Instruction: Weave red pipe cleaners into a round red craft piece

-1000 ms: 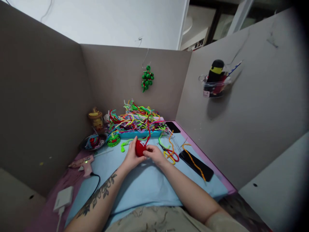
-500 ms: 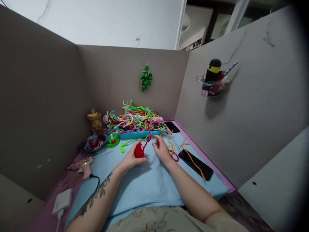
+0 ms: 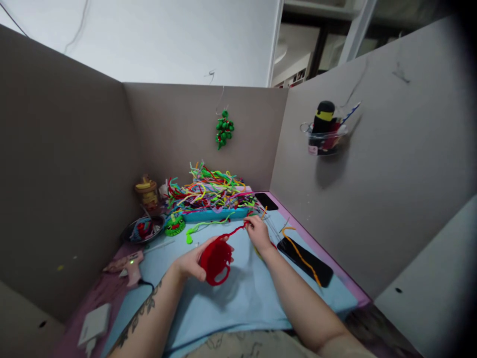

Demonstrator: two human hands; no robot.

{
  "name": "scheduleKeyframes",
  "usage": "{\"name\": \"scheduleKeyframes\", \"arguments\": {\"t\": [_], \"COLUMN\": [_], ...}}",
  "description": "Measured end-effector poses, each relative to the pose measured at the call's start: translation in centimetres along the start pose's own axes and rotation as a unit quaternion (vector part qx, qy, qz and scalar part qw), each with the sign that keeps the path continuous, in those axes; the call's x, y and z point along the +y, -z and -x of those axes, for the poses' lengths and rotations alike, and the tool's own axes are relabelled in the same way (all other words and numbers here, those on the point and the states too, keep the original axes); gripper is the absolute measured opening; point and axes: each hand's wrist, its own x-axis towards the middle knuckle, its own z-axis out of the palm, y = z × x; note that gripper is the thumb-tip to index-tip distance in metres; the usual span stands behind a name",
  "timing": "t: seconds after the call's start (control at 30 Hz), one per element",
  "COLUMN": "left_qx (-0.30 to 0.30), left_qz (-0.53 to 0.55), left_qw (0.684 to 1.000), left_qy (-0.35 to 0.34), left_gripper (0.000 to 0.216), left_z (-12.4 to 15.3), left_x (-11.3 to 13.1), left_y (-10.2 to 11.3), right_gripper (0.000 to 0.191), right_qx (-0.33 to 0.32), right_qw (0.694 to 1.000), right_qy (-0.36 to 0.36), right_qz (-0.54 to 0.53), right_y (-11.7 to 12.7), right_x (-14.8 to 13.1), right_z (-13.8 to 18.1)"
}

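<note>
With the left hand point(image 3: 192, 261), holding a cup-shaped red yarn piece point(image 3: 213, 258) at the middle of the workspace, raised over the blue cloth point(image 3: 242, 308), thumb and fingers wrapped around its side. With the right hand point(image 3: 258, 232), toward two o'clock from there, pinching a red strand point(image 3: 236, 230) that leads up from the rim (plus a loop point(image 3: 222, 279) at five o'clock on it). Visible at twelve o'clock: a blue tray point(image 3: 208, 215) heaped with colourful yarn ends point(image 3: 212, 189). Toward ten, a green crocheted face point(image 3: 175, 226); at nine, a pink glue gun point(image 3: 133, 268); at three, a dark phone point(image 3: 305, 258) under orange yarn point(image 3: 299, 246).
</note>
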Motion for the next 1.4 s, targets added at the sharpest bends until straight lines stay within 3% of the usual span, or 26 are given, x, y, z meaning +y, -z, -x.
{"name": "scheduleKeyframes", "arguments": {"t": [0.1, 0.17, 0.23, 0.33, 0.5, 0.67, 0.8, 0.93, 1.03, 1.17, 1.27, 1.4], "left_qx": [0.011, 0.064, 0.146, 0.233, 0.3, 0.331, 0.334, 0.298, 0.25, 0.213, 0.182, 0.105], "left_qz": [-0.052, -0.178, -0.333, -0.469, -0.54, -0.572, -0.55, -0.454, -0.354, -0.291, -0.262, -0.189], "left_qw": [0.999, 0.98, 0.926, 0.845, 0.785, 0.75, 0.765, 0.839, 0.897, 0.922, 0.937, 0.963], "left_qy": [0.007, 0.058, 0.107, 0.105, 0.046, 0.012, 0.009, 0.027, 0.088, 0.138, 0.142, 0.159], "left_gripper": [0.108, 0.104, 0.099, 0.096, 0.092, 0.09, 0.09, 0.094, 0.096, 0.097, 0.092, 0.088], "left_z": [0.3, 0.1, -0.3, -1.1, -1.7, -1.8, -2.0, -1.7, -1.4, -1.1, -0.9, -0.5], "left_x": [0.6, 0.8, 0.5, -0.4, -1.4, -1.6, -1.6, -1.3, -1.0, -0.6, -0.2, 0.1], "left_y": [0.6, 0.8, 1.0, 1.0, 1.1, 1.6, 1.7, 1.5, 1.2, 0.9, 0.8, 0.7], "right_gripper": [0.022, 0.02, 0.021, 0.026, 0.031, 0.031, 0.028, 0.026, 0.027, 0.029, 0.023, 0.018], "right_qx": [0.012, 0.016, 0.015, 0.003, -0.057, -0.175, -0.173, -0.138, -0.108, -0.043, -0.064, -0.128], "right_qw": [0.999, 0.996, 0.984, 0.943, 0.863, 0.861, 0.882, 0.892, 0.875, 0.836, 0.877, 0.935], "right_qy": [-0.022, -0.047, -0.087, -0.166, -0.224, -0.21, -0.186, -0.183, -0.202, -0.235, -0.188, -0.053], "right_qz": [-0.027, -0.079, -0.153, -0.288, -0.449, -0.429, -0.397, -0.388, -0.427, -0.494, -0.437, -0.328], "right_y": [0.0, 0.0, 0.0, 0.1, 0.0, -0.2, -0.2, -0.1, -0.3, -0.4, 0.4, 2.5], "right_x": [0.3, -0.2, -1.0, -2.2, -3.1, -3.8, -4.8, -5.4, -5.3, -4.6, -4.7, -6.0], "right_z": [0.0, 0.1, 0.2, 0.4, 0.7, 1.3, 1.3, 1.2, 1.1, 0.8, 0.6, 0.5]}}
